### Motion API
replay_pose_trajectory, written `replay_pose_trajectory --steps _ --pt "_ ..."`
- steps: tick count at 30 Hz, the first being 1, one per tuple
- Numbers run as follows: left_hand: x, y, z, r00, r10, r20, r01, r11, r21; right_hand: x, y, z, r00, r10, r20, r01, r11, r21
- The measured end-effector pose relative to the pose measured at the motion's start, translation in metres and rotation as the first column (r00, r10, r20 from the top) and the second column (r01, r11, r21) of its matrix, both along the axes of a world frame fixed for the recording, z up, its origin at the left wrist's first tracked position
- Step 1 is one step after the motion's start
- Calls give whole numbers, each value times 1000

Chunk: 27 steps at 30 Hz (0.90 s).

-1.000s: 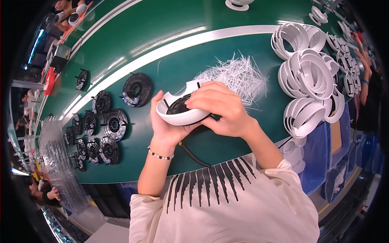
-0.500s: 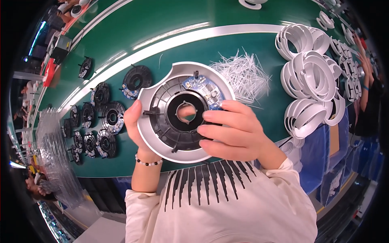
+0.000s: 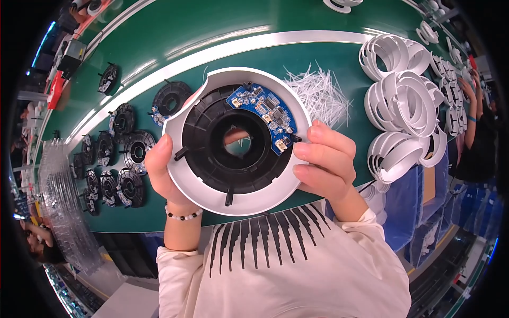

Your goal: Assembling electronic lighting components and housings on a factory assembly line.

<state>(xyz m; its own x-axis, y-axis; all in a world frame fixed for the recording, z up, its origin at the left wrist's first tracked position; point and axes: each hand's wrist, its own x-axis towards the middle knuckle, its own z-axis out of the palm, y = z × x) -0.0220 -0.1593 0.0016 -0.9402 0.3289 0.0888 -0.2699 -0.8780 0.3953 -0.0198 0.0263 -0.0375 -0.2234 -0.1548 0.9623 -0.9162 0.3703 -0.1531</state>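
Between my two hands I hold up a white round housing (image 3: 249, 202) with a notch at its upper left. Inside it lies a black ribbed plastic disc (image 3: 205, 161) with a central hole and several short posts. A blue circuit board (image 3: 265, 111) sits along the disc's upper right. My left hand (image 3: 168, 172), a beaded bracelet at its wrist, grips the housing's left rim. My right hand (image 3: 327, 164) holds the right rim, fingertips close to a black post below the board. Part of each hand is hidden behind the housing.
Several black discs with boards (image 3: 130, 185) lie on the green table to the left, beside a stack of clear plastic trays (image 3: 69, 206). White strips (image 3: 321, 95) are heaped behind my right hand. Stacked white rings (image 3: 400, 103) stand at the right; a co-worker's arm (image 3: 470, 114) is beyond.
My right hand's fingers have moved off the disc's middle to the housing's right rim. The housing has tipped to face me more, showing the whole board.
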Motion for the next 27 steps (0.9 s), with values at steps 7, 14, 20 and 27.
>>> replay_pose_trajectory --steps 7,14,20,27 --pt "-3 2 -6 999 32 3 -32 999 5 2 1 1 997 -19 71 17 1000 27" --pt "-19 1 -14 997 -5 81 25 970 -240 -3 8 -2 993 -91 77 85 993 87" --pt "-104 -7 -23 942 -125 312 318 633 -706 44 37 -17 846 -374 379 356 927 119" --pt "-261 -13 -63 963 192 188 11 671 -741 115 107 2 285 -894 346 834 410 370"
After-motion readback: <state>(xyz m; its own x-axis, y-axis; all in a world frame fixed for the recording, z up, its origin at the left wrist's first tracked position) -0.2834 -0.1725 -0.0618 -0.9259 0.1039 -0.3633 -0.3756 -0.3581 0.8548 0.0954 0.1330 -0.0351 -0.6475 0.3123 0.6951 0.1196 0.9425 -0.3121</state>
